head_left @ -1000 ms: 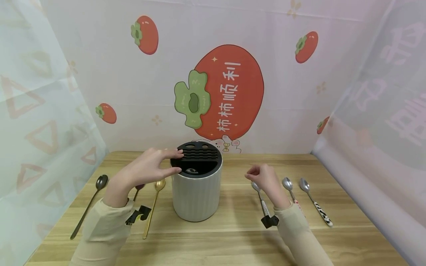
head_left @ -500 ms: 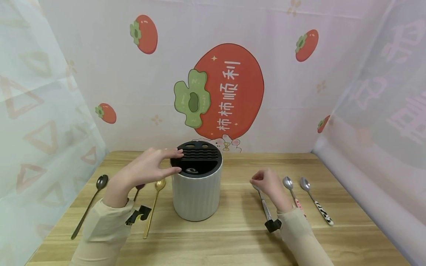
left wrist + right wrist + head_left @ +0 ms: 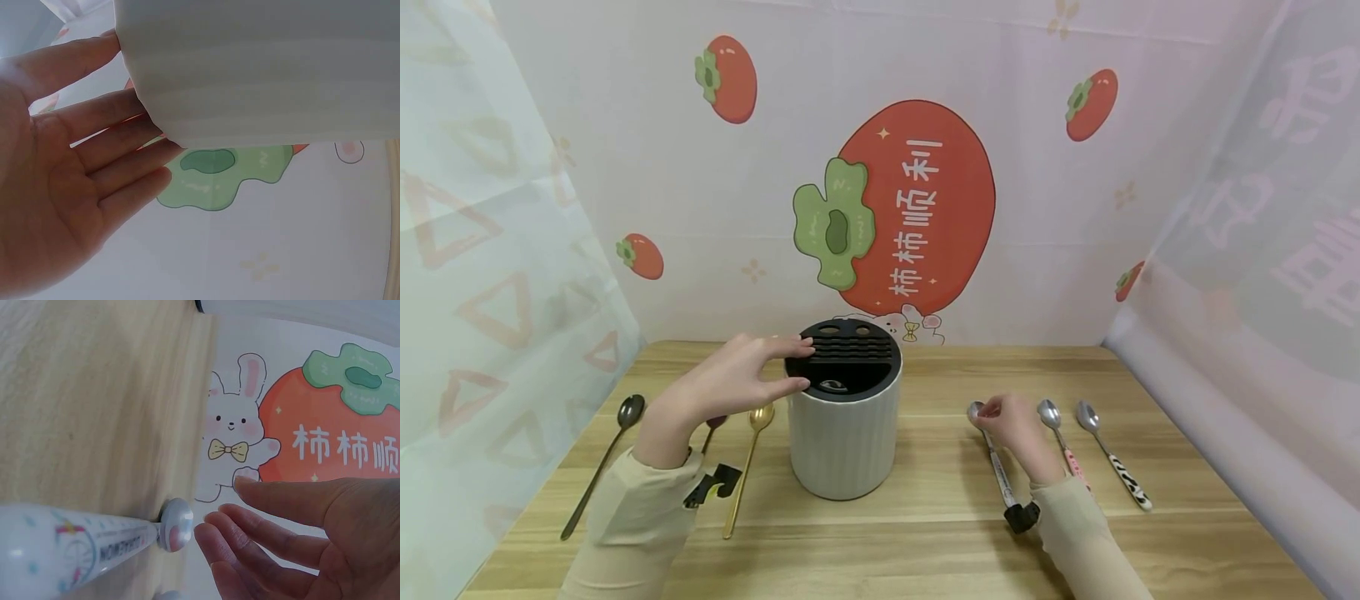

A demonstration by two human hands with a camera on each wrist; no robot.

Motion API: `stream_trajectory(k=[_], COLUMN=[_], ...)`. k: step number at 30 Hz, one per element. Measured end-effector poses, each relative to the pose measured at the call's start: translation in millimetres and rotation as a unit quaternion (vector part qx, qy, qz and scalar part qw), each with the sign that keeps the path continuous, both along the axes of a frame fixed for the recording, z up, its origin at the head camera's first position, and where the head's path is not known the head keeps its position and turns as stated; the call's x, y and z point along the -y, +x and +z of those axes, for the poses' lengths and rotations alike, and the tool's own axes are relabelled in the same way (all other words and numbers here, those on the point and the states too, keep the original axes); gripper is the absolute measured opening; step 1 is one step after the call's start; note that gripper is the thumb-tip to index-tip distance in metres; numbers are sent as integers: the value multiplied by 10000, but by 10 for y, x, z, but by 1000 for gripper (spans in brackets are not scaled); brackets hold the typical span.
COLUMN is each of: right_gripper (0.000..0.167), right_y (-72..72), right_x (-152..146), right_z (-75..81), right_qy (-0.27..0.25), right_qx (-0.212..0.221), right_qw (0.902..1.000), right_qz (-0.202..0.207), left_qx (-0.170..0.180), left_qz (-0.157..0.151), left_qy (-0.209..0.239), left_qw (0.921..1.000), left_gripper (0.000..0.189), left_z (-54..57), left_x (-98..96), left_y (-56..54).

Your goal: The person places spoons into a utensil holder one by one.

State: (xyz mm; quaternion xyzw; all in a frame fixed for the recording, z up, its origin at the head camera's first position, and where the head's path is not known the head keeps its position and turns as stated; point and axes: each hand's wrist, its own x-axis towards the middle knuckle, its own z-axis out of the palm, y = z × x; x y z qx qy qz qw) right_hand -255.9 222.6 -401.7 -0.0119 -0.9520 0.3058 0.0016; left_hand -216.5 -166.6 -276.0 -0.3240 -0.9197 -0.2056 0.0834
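Observation:
A light grey ribbed canister (image 3: 842, 450) with a black slotted lid (image 3: 850, 333) stands mid-table. My left hand (image 3: 722, 379) rests its fingertips and thumb on the canister's rim, fingers stretched; the left wrist view has the hand (image 3: 75, 156) beside the ribbed wall (image 3: 262, 75). Something shiny shows inside the lid's large opening. My right hand (image 3: 1015, 429) is at the bowl end of a spoon with a white printed handle (image 3: 1000, 475). From the right wrist, thumb and fingers stand apart beside that spoon (image 3: 119, 547), which lies on the table; contact cannot be told.
Right of the hand lie a pink-handled spoon (image 3: 1071, 458) and a spoon with a black-and-white handle (image 3: 1127, 482). On the left are a black spoon (image 3: 602, 467), a gold spoon (image 3: 748, 467) and a dark spoon (image 3: 713, 425) partly hidden by the left arm. A printed cloth (image 3: 1037, 275) rises behind.
My right hand has moved down and slightly right, to the bowl end of the white-handled spoon. The left hand has stayed on the canister rim.

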Motion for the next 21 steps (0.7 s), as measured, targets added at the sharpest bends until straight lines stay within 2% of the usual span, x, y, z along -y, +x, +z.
stream_trajectory(k=[11, 21], right_gripper=[16, 11], right_y=[24, 88], right_x=[-68, -90], right_z=[-83, -96], right_qy=[-52, 2], right_qx=[46, 89], right_qw=[10000, 9999], right_qz=[-19, -50], left_qx=[-32, 4], left_qz=[-19, 7], left_qy=[-46, -51], left_qw=[10000, 10000], left_gripper=[40, 39], left_z=[7, 13], left_x=[4, -6], left_y=[0, 8])
